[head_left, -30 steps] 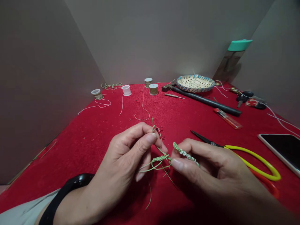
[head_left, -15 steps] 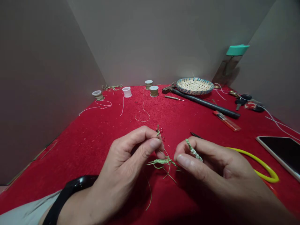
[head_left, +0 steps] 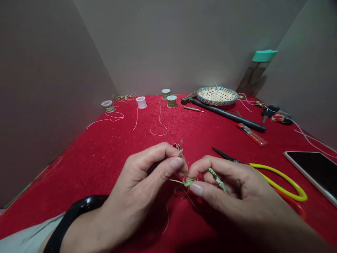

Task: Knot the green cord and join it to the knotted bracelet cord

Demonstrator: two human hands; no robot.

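Between my hands is a thin green braided cord with loose thread ends hanging from it. My left hand is closed, its thumb and index finger pinching one end, which pokes up above the fingertips. On the other side, my right hand pinches the knotted middle of the cord between thumb and index finger. A green and white braided length lies across the fingers of that hand. Scissors with yellow and orange handles lie partly under my right hand, their dark blades pointing left.
Thread spools stand at the back of the red cloth. A woven basket, a hammer, an awl and a lighter lie back right. A phone, keys and a bottle are at the right.
My right hand has moved left, closer to my left hand, and now grips the knotted part of the cord. More of the scissors shows. The view has shifted slightly.
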